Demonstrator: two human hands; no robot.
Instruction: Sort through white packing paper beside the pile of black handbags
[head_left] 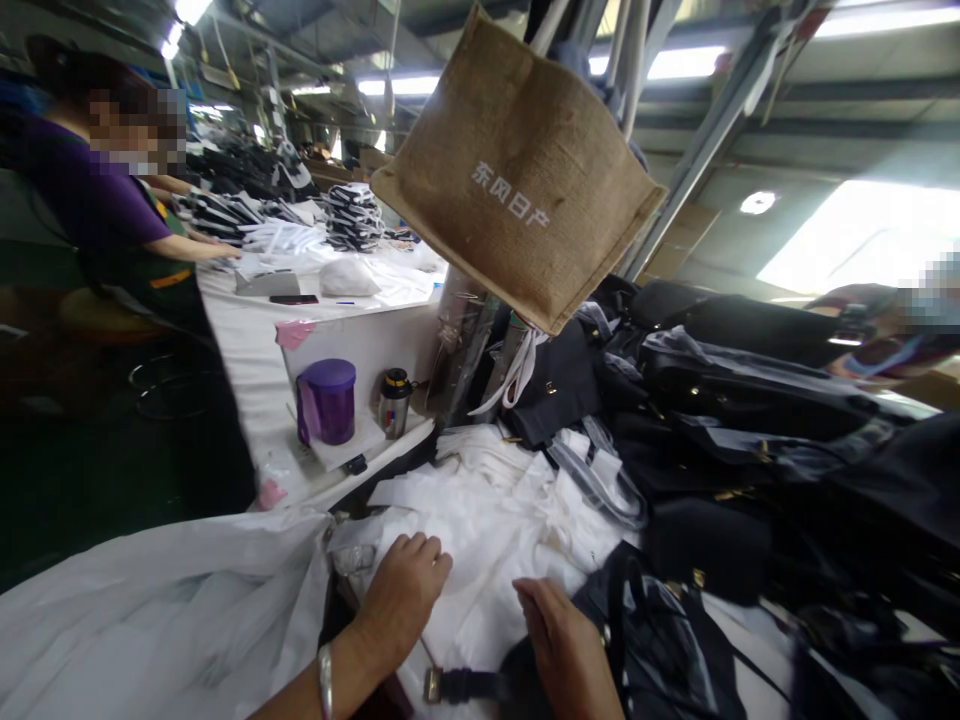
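Observation:
My left hand (405,595) is over a heap of thin white sheets (487,540), its fingers curled down. Whatever is under those fingers, if anything, is hidden. To the right, my right hand (559,635) has its fingers stretched out side by side, with the edge of the sheets at the fingertips. Between my wrists lies a dark strap with a gold buckle (433,685). Close beside my right hand sits a black bag (667,620) with handles and some clear plastic on it.
A large white sack (165,610) lies at lower left. Black bags (750,400) pile up on the right. A brown bag (517,170) hangs overhead. A purple jug (330,400) and a steel flask (394,402) stand on a ledge. Persons work at left and far right.

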